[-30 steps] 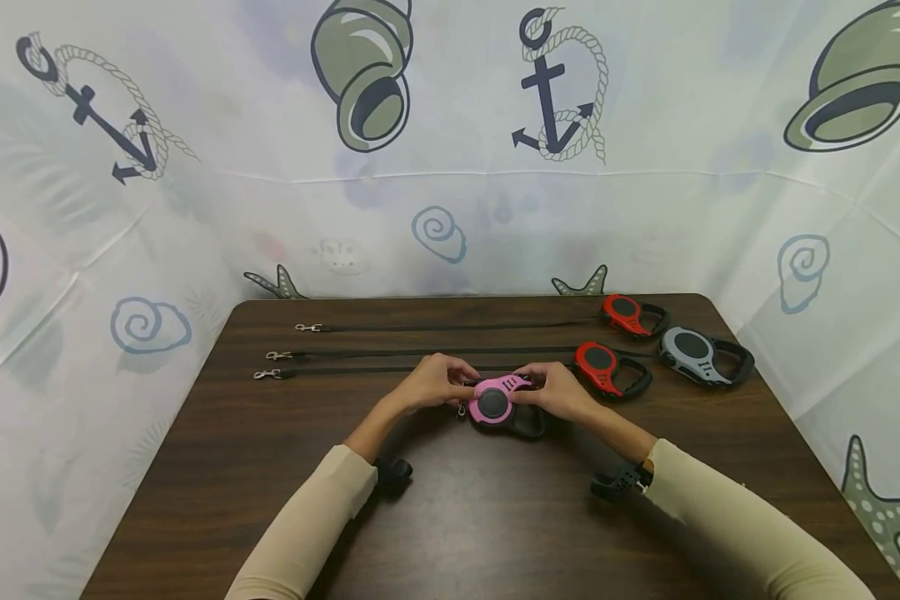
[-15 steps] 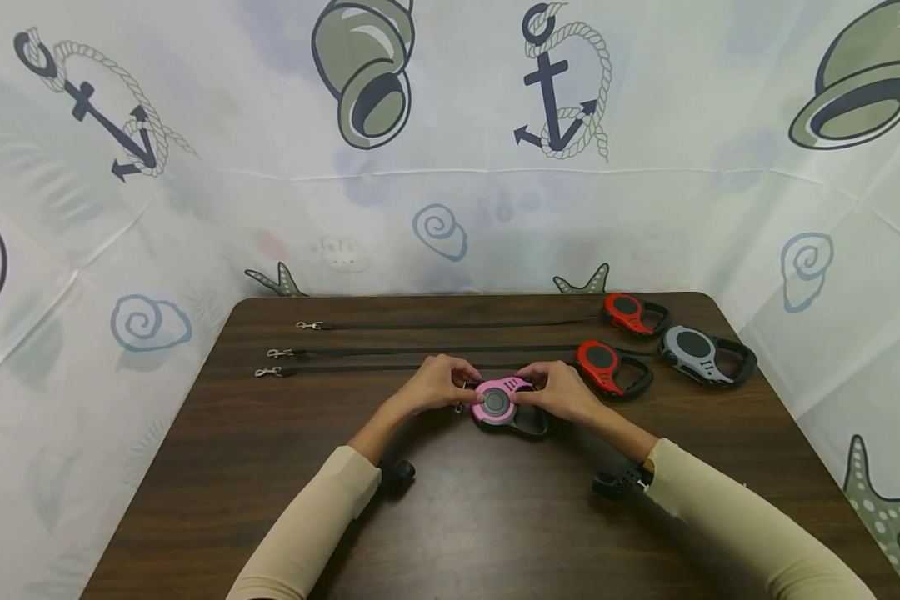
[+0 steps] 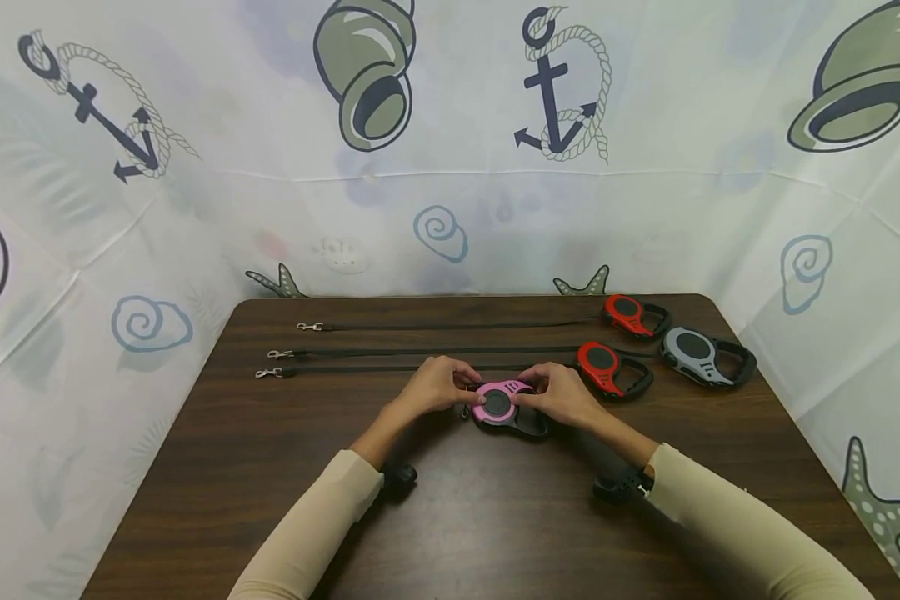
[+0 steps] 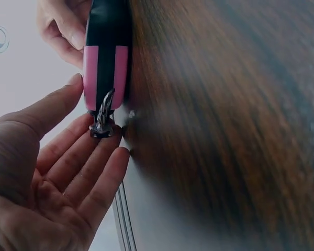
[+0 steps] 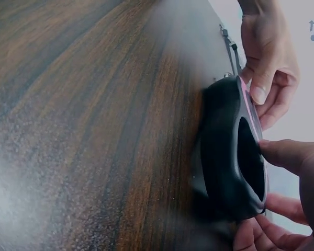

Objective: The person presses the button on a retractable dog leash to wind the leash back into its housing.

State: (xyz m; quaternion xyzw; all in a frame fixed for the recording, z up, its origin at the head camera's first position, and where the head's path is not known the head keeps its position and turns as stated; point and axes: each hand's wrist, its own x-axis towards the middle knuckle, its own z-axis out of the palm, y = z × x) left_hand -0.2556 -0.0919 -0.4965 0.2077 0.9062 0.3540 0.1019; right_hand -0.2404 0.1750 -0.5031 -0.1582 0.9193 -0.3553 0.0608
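Note:
A pink and black retractable dog leash (image 3: 498,405) is at the middle of the brown table, its black loop handle (image 5: 220,151) towards the right. My left hand (image 3: 437,385) holds its left end, thumb on the pink face and fingers behind. In the left wrist view a metal clip (image 4: 102,123) hangs at that end, against the fingers of my left hand (image 4: 68,157). My right hand (image 3: 558,392) pinches the handle side, its thumb (image 5: 282,152) on the upper face and the other fingers at the far edge.
Behind and to the right lie two red retractable leashes, the nearer red leash (image 3: 598,358) and the farther red leash (image 3: 624,315), plus a grey leash (image 3: 692,350). Their black cords (image 3: 420,351) stretch left to metal clips (image 3: 270,372). A printed curtain (image 3: 480,233) stands behind the table (image 3: 480,517).
Both hands keep their hold with barely any movement. The pink leash has shifted very slightly right, and the sheen on its round black centre came and went as its angle changed.

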